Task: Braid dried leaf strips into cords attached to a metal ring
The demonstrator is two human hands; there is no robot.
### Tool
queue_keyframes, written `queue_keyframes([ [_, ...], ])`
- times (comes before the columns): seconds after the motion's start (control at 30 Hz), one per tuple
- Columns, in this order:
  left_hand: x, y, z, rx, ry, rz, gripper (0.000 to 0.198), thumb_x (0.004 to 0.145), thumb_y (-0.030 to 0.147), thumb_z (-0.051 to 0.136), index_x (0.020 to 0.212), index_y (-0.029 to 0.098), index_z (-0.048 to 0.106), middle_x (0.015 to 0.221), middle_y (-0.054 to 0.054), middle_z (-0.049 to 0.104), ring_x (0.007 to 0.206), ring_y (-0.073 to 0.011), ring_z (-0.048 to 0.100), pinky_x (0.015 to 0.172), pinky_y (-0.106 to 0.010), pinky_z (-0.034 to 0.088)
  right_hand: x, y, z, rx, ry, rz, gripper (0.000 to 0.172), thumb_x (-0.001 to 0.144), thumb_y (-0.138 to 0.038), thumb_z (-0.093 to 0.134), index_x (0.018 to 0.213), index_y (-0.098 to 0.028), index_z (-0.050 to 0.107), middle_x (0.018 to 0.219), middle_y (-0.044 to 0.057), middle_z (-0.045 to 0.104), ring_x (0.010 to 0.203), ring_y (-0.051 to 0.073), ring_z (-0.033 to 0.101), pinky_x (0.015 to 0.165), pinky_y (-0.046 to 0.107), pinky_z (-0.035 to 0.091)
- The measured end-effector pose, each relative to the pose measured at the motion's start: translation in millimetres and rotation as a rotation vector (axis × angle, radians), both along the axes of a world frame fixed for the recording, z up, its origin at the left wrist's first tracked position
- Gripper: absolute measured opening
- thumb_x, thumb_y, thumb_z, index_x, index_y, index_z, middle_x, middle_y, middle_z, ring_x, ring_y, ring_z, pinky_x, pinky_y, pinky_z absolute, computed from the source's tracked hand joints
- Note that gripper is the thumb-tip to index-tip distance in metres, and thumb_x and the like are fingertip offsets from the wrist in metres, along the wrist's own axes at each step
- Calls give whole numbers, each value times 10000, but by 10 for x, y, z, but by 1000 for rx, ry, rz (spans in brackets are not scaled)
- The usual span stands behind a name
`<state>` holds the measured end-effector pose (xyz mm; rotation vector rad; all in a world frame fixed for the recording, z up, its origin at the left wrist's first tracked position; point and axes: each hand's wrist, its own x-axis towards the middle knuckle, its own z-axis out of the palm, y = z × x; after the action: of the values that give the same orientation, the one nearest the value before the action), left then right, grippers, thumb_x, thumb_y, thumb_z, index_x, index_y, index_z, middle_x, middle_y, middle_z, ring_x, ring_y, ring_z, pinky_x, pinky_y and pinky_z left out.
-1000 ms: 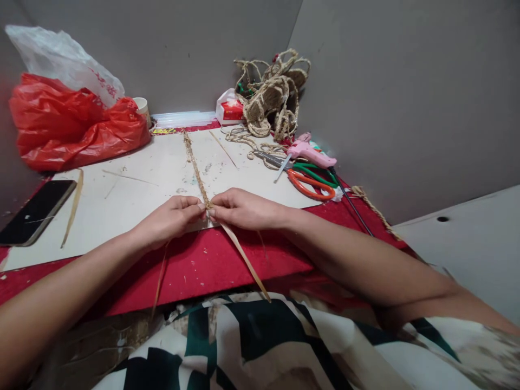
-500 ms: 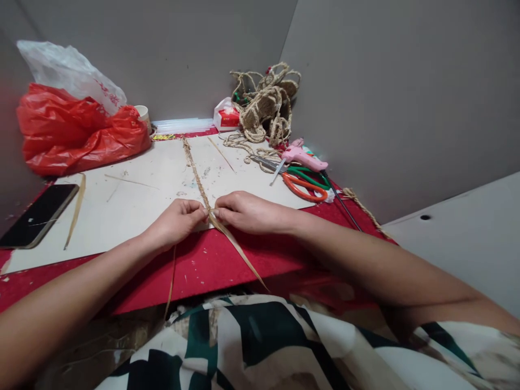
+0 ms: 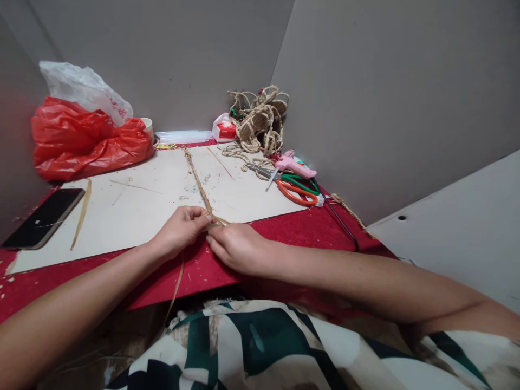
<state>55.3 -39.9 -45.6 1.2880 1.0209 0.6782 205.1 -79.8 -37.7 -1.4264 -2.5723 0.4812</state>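
Observation:
A thin straw-coloured braid (image 3: pixel 199 183) runs from the back of the white board down to my hands. My left hand (image 3: pixel 183 230) pinches the braid's near end between thumb and fingers. Close beside it, my right hand (image 3: pixel 235 246) is closed with its fingertips on the fibre strands at that end; the strands inside its grasp are mostly hidden. A short bit of strand (image 3: pixel 221 221) sticks out just above my right hand. Below my left wrist a loose fibre strand (image 3: pixel 179 281) hangs over the table's front edge.
White board (image 3: pixel 134 216) covers part of the red table (image 3: pixel 280 230). A phone (image 3: pixel 43 219) and red plastic bag (image 3: pixel 91 146) are left. Scissors (image 3: pixel 298 193), a pink glue gun (image 3: pixel 294 164), coiled rope (image 3: pixel 258 124) and a tissue pack (image 3: pixel 225 129) lie right and behind.
My right hand has moved down and toward me, turning palm-down over the strands. The long strand that trailed below it no longer shows. My left hand keeps its pinch; the view has shifted slightly.

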Motion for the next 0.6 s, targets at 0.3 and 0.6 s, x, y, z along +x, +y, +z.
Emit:
queue_keyframes([
  [0.3, -123, 55, 49, -122, -136, -76, 204, 745, 287, 627, 658, 161, 492, 453, 97, 252, 383, -26, 154, 386, -184, 81, 241, 276, 319, 81, 449, -121, 300, 902, -346, 438, 791, -121, 603, 712, 28, 595, 651, 112, 494, 614, 229, 346],
  [0.6, -145, 88, 29, 43, 32, -166, 203, 802, 326, 544, 705, 148, 542, 479, 82, 326, 412, -42, 194, 412, -189, 155, 145, 629, -25, -779, 603, -53, 409, 834, -511, 510, 672, -136, 530, 413, -100, 270, 342, 34, 180, 337, 185, 128],
])
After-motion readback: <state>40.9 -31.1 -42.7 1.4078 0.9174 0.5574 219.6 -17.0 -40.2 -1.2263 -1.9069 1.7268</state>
